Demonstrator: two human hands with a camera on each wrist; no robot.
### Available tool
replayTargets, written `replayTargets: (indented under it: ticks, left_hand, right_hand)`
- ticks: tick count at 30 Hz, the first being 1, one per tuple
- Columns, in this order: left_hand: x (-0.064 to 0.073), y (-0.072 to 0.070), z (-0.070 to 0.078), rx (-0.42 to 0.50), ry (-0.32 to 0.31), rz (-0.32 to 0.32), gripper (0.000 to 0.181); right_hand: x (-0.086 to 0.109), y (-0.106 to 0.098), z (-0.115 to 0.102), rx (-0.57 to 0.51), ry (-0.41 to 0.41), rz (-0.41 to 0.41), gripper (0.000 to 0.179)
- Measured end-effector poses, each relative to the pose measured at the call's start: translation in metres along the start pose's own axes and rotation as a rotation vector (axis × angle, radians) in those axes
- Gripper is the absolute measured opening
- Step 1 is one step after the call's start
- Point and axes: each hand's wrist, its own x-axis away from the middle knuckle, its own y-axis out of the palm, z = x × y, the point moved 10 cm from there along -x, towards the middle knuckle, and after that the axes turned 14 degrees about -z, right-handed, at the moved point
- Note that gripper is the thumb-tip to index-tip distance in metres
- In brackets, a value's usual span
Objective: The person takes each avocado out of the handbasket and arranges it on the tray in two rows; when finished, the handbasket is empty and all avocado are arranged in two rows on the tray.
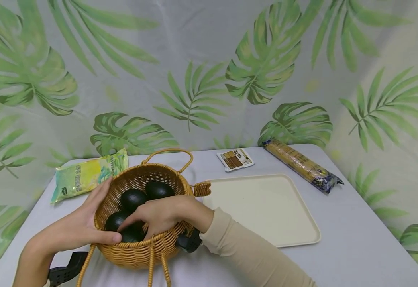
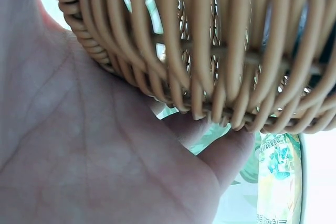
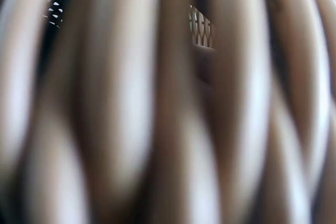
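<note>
A round wicker basket [image 1: 137,255] with looped handles stands at the front left of the table, holding several dark, smooth avocados [image 1: 159,190]. My left hand [image 1: 76,225] grips its left side, thumb over the rim. In the left wrist view the palm and fingers [image 2: 231,153] press against the woven wall [image 2: 199,40] from outside. My right hand [image 1: 162,215] reaches over the rim into the basket, with index finger and thumb about the nearest avocado [image 1: 131,234]. Blurred wicker strands [image 3: 126,77] fill the right wrist view and mostly hide that hand.
A cream tray [image 1: 259,211] lies right of the basket. Behind it are a small white-and-brown packet [image 1: 235,159] and a long noodle-like package [image 1: 300,163]. A green-yellow bag [image 1: 87,175] lies behind the basket's left side. A leaf-patterned cloth [image 1: 194,59] hangs behind the table.
</note>
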Motion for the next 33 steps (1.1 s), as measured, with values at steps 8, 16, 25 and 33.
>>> replayTargets:
  ticks: [8,16,25,33]
  left_hand:
    - [-0.001,0.001,-0.002,-0.001,0.01,-0.01,0.128]
    - [0.0,0.0,-0.002,0.006,0.014,-0.009,0.128]
    - [0.0,0.0,-0.004,0.011,0.011,-0.011,0.128]
    - [0.0,0.001,-0.004,-0.012,-0.003,-0.01,0.128]
  right_hand:
    - [0.002,-0.004,-0.003,0.044,-0.026,0.035,0.067]
    - [0.006,-0.008,-0.009,0.119,-0.04,0.083,0.068]
    - [0.013,-0.012,-0.011,0.147,-0.015,0.138,0.069]
    - [0.018,-0.016,-0.011,0.154,-0.018,0.19,0.067]
